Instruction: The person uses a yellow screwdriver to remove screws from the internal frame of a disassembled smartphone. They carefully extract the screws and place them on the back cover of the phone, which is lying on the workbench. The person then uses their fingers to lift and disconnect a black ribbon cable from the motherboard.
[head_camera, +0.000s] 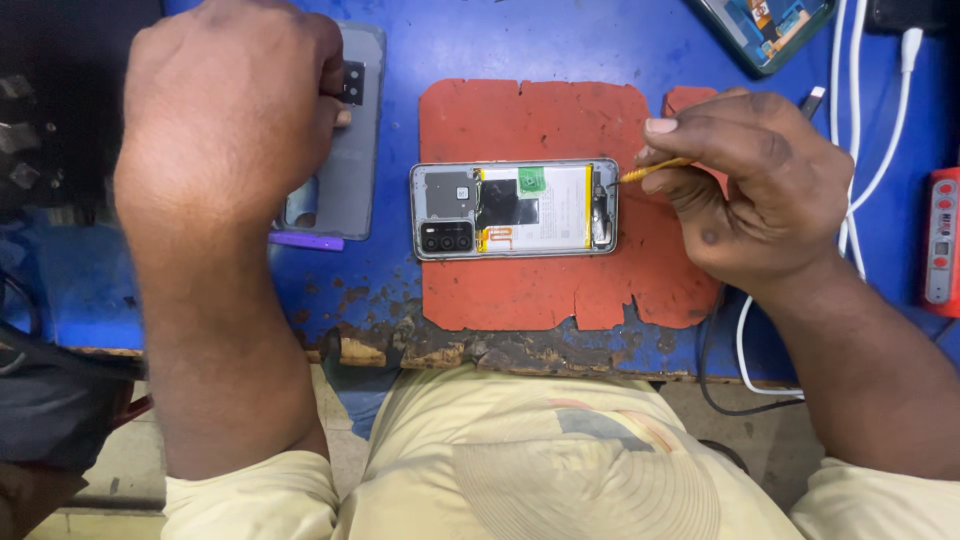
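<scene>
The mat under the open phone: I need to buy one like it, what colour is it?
Red-orange mat, plain, with nicked edges; the head view shows it best.

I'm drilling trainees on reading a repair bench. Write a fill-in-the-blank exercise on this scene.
1. The opened phone lies on a ____ mat.
2. The right hand holds a thin ____ tool at the phone's right end.
3. The left hand rests on the grey ____ cover, apart from the phone.
4. The mat sits on a worn ____ table.

Missing words: red; yellow; back; blue
</scene>
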